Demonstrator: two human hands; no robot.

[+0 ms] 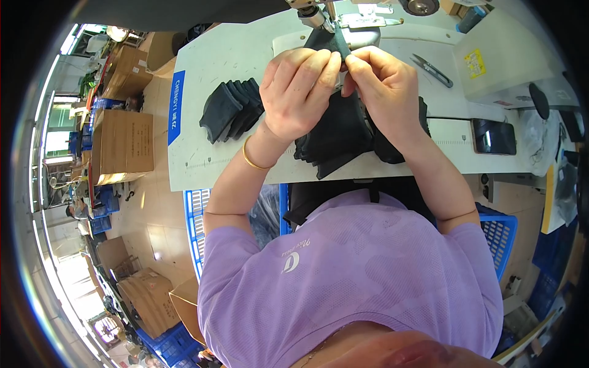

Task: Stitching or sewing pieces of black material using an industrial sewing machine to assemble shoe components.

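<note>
Both hands pinch a small black fabric piece (329, 42) at the needle area of a sewing machine (316, 17). My left hand (297, 92) is closed on its near left edge, the fingertips curled out of full sight. At its near right corner, my right hand (388, 92) grips with thumb and forefinger, close beside the left. Under my wrists lies a pile of black fabric pieces (339, 132), partly covered by the right forearm. A fanned stack of similar black pieces (228, 110) rests to the left of my left hand.
Thread snips (432, 70) lie on the white table (202, 58), right of my hands. A dark phone (494, 136) is near the right edge, below a translucent plastic bin (509, 58). Blue crates (497, 236) stand under the table; cardboard boxes (126, 147) are on the floor at left.
</note>
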